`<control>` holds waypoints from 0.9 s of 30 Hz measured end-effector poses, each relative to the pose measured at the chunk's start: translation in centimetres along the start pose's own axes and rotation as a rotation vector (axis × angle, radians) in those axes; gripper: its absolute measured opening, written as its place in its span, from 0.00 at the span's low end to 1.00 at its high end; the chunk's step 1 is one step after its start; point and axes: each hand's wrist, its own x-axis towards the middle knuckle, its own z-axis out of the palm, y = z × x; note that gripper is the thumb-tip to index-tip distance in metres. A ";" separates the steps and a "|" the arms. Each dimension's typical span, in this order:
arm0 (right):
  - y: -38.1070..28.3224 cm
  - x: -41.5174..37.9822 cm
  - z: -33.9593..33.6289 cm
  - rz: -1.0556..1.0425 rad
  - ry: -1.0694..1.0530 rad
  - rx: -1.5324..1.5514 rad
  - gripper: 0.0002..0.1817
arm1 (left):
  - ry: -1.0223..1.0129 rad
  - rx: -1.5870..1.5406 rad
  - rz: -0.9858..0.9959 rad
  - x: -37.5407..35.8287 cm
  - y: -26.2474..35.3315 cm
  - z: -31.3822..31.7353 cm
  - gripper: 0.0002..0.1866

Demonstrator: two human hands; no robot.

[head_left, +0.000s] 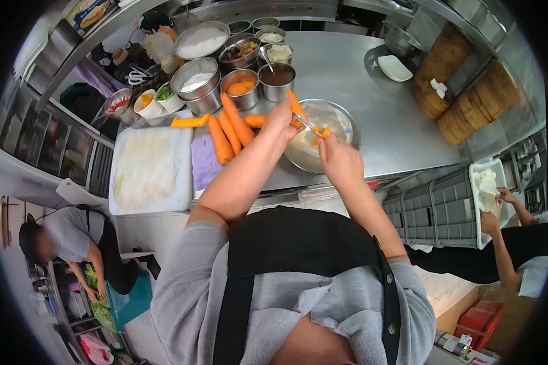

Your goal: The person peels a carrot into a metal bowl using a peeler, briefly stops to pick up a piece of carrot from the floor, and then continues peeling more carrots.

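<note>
My left hand [279,123] is closed around a carrot [295,104] above the metal bowl [354,125]. A slim metal tool [303,120], apparently a peeler, runs from that hand toward my right; its grip is partly hidden. My right hand [340,157] pinches orange carrot peel [323,132] at the tool's far end. Pale peelings or residue lie inside the bowl. To the left of my left hand, several whole carrots [220,141] rest beside a purple cloth [206,161].
A white cutting board [151,167] lies at left, with a yellow-handled tool [190,121] behind it. Metal containers [276,82] crowd the back. Bamboo steamers [478,109] stand at right. One person [73,237] handles greens at left; another person's hands [490,222] work over a white tub [499,173].
</note>
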 end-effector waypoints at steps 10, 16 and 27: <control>2.2 3.7 1.7 0.154 -0.124 0.083 0.20 | -0.165 -0.028 -0.191 -1.7 -1.6 -0.9 0.16; 2.6 4.4 3.0 0.180 -0.184 0.226 0.23 | -0.139 -0.024 -0.259 -1.9 -1.0 -2.3 0.19; 4.6 4.3 4.4 0.204 -0.220 0.300 0.23 | -0.337 0.095 -0.290 -5.6 -0.9 -3.6 0.19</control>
